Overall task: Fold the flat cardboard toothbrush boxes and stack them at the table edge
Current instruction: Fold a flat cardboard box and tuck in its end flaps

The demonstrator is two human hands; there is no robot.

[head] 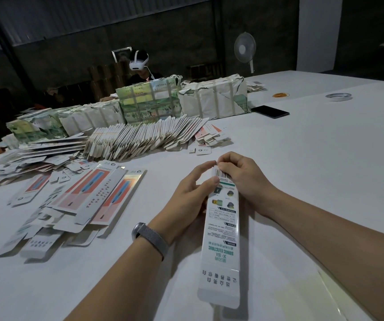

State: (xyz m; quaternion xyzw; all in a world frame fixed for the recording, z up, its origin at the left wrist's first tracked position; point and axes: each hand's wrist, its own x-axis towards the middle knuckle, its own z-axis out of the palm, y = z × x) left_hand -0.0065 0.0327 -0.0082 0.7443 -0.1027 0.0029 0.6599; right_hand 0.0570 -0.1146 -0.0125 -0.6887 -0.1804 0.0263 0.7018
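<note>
Both hands hold one long white toothbrush box point(221, 230) above the white bench point(313, 170), with its far end between the fingers and its near end pointing back toward the person. The left hand point(192, 195) is curled round the box's left edge near the top, thumb on the printed face, and wears a grey wristband point(150, 238). The right hand point(242, 176) pinches the far end flap by the barcode, fingers bent over it. The box shows green and black print, and its near flap is open. To the left on the bench lies a loose heap of flat boxes point(75, 205), some with pink and blue fronts. Beyond the hands a long leaning row of flat boxes point(144, 137) stands on edge. Behind that sit wrapped bundles point(149, 100) bound with tape. Farther right on the bench lie a dark phone point(270, 111), a roll of tape point(338, 96), and a white fan point(244, 49) stands by the wall. Another person wearing a white headset point(138, 61) sits behind the bundles.
</note>
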